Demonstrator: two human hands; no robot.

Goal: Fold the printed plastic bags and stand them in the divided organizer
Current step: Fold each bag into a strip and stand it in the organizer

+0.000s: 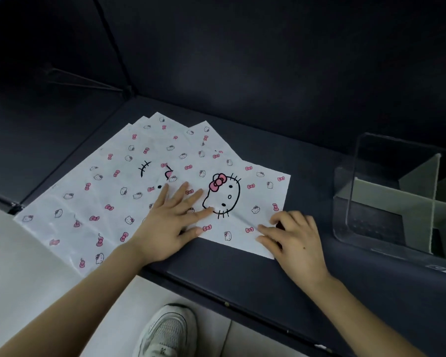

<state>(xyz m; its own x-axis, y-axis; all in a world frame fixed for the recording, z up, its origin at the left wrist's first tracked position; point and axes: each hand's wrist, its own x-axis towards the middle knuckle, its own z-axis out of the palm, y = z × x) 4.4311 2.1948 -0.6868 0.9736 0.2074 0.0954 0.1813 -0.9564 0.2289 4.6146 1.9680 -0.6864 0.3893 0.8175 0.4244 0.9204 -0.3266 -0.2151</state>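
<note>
While several printed plastic bags (93, 202) lie fanned out flat at the left of the dark table (242, 274), their near-left corners hang past its edge, unfolded. The left hand (165, 222) rests palm down on them, fingers straight and spread, pressing rather than gripping. Its fingertips reach onto the top bag (258, 191), the one showing a large cat face with a pink bow. At that bag's near right corner the right hand (291, 235) has its fingers curled and seems to pinch the edge, though the thumb's contact is hard to make out. Well to the right stands the clear divided organizer (350, 191), its grey dividers (422, 202) upright, with no bag visible in the compartments shown.

The slick film is the likely trouble. If the pinched corner is lifted while the pressing hand slides, the lower bags could drag along or slip off the overhanging edge. A loose fold may spring open before it can stand.
</note>
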